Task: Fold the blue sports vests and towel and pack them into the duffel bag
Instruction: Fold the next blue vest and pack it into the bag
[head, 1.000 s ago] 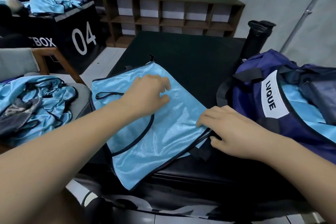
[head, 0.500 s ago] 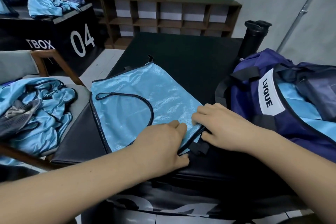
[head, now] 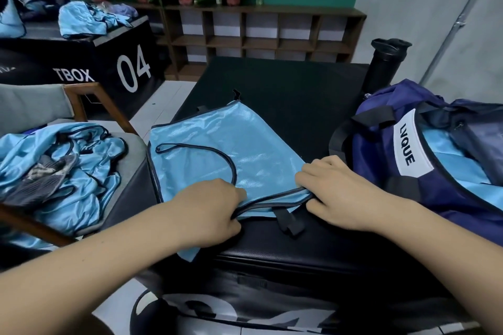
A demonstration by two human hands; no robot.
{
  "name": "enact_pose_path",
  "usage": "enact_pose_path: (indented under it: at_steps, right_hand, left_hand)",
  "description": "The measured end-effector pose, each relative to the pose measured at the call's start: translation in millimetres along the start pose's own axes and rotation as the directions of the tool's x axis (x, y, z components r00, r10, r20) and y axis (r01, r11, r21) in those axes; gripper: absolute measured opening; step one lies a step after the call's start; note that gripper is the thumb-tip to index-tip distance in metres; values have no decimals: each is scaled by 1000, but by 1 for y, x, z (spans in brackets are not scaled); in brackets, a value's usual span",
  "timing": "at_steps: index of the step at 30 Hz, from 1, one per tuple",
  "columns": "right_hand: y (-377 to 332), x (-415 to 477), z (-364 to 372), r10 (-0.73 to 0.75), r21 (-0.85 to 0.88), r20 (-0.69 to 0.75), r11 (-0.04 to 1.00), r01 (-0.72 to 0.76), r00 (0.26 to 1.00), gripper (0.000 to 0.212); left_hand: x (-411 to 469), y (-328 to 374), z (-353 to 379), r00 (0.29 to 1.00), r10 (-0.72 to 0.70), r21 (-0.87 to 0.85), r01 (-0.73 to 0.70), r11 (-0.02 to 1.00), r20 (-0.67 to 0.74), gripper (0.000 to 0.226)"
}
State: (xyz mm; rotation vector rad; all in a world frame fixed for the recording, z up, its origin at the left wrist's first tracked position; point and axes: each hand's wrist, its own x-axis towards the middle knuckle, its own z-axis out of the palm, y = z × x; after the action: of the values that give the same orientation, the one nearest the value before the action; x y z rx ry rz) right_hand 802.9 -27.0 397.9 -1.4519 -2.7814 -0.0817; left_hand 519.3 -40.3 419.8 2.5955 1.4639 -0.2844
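A light blue sports vest [head: 217, 149] with dark piping lies spread flat on the black padded box [head: 285, 90]. My left hand [head: 206, 209] pinches the vest's near dark-trimmed edge. At the vest's near right corner, my right hand [head: 337, 193] grips the same edge. The navy duffel bag [head: 381, 160] with a white LVQUE label stands open at the right, and folded blue fabric [head: 446, 155] shows inside it. More blue vests [head: 60, 171] lie crumpled on a chair at the left, with a grey towel [head: 40, 179] on top of them.
A black bottle [head: 386, 62] stands behind the duffel bag. Another black box marked TBOX 04 [head: 109, 68] at the back left carries more blue vests [head: 87, 19]. A wooden shelf [head: 258, 35] with potted plants lines the far wall.
My left hand moved from the middle of the vest down to its near edge and took hold of it. My right hand stayed at the near right corner.
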Motion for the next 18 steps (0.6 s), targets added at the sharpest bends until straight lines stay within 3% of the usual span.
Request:
enact_pose_path:
  at_steps: [4,8,11,13,15,18]
  right_hand:
    - [-18,-8,-26,83,244,81,964,-101,993,15]
    - [-18,-14,-48,1,590,269,790,-166,963,6]
    - [-8,-9,-51,54,738,232,640,-212,971,28]
    - [-2,-3,-51,129,795,170,568,-213,977,29]
    - [5,4,-49,166,805,147,553,-215,975,26]
    - [15,15,-45,215,767,146,592,-248,966,36]
  left_hand:
    - [-15,-17,-17,979,118,-232,-77,970,169,9]
    - [-30,-30,-39,899,276,-449,-103,888,340,26]
    - [-28,-46,-50,932,257,-498,-101,861,255,30]
    - [-20,-59,-52,965,183,-473,-76,878,185,20]
    - [-11,-70,-50,983,116,-470,-36,882,142,5]
    - [1,-84,-47,995,40,-474,8,880,91,11]
